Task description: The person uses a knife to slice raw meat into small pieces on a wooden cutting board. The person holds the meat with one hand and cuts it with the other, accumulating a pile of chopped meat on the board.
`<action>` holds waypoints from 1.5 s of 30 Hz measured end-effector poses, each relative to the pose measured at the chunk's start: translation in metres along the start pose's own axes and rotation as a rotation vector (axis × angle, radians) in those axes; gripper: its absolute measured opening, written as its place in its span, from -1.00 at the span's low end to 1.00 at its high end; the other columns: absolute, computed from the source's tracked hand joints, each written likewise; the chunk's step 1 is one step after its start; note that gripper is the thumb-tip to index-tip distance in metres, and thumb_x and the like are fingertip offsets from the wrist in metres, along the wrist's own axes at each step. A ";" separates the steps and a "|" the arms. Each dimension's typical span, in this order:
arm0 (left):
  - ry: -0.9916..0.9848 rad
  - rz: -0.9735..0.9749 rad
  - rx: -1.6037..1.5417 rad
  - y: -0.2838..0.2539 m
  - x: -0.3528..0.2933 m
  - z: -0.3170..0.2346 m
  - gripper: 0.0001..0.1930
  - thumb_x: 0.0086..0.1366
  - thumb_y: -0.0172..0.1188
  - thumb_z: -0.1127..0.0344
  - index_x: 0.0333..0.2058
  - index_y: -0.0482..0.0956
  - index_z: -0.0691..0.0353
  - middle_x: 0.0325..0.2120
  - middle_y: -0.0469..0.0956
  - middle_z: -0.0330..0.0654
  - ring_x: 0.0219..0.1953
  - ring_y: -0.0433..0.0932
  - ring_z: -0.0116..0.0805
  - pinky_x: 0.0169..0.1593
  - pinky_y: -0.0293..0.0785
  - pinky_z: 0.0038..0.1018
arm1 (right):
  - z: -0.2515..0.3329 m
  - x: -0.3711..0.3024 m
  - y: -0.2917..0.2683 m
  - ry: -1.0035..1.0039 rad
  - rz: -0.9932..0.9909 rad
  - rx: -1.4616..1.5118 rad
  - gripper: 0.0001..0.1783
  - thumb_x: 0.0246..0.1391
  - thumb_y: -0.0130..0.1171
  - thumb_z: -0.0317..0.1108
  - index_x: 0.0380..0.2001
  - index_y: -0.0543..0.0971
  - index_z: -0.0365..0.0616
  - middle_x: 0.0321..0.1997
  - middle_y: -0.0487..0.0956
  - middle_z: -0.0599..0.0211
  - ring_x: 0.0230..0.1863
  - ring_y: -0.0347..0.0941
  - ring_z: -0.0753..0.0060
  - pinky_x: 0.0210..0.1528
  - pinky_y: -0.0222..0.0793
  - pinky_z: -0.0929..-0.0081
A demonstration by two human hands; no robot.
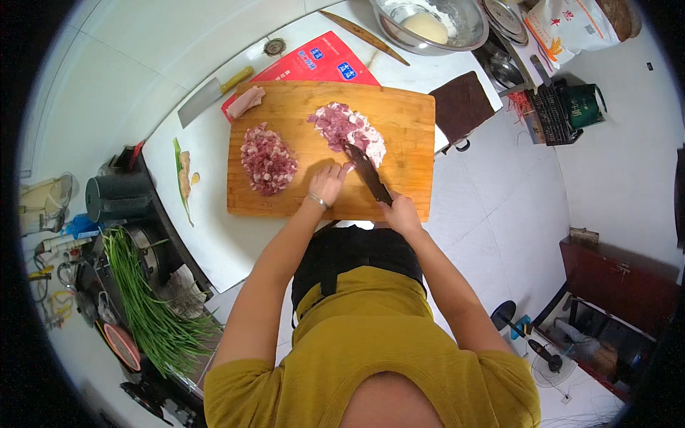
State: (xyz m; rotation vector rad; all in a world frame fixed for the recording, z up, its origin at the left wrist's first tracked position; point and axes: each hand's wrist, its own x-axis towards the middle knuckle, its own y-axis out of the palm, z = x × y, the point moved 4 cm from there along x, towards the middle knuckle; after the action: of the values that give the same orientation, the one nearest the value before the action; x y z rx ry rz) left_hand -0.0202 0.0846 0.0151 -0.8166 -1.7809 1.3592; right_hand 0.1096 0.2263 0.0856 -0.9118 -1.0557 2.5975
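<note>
A dark-bladed kitchen knife (367, 171) is gripped by its handle in my right hand (402, 214), near the front right of the wooden cutting board (314, 103). Its blade lies against the near edge of a flat pile of sliced pink and white meat (342, 125). My left hand (329, 181) rests on the board just left of the blade, its fingers bent at the meat's edge; what the fingertips press is too small to make out. Further left sits a heap of diced meat (267, 160). A pale piece of meat or skin (246, 102) lies at the board's far left corner.
Beyond the board are a cleaver (207, 98), a red printed sheet (321, 64) and a metal bowl (457, 36) with dough (426, 28). Ginger (184, 175) and scallion lie at left. Long green stalks (153, 307) stand lower left; a dark brown square (462, 105) is at right.
</note>
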 end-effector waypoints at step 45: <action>0.094 -0.078 -0.203 0.005 -0.017 -0.001 -0.78 0.03 -0.01 0.38 -0.33 0.52 0.30 -0.22 0.46 -0.13 -0.13 0.41 -0.23 -0.09 0.42 -0.44 | 0.055 0.080 0.048 -0.100 0.166 -0.360 -0.80 -0.10 0.04 -0.43 -0.33 0.45 -0.23 -0.35 0.55 -0.07 -0.30 0.52 -0.04 -0.28 0.44 0.12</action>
State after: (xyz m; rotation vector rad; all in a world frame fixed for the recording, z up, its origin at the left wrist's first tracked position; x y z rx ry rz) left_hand -0.0101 0.0721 0.0078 -0.8928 -1.8775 1.0849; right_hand 0.0152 0.1918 0.0453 -0.9883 -1.5745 2.6573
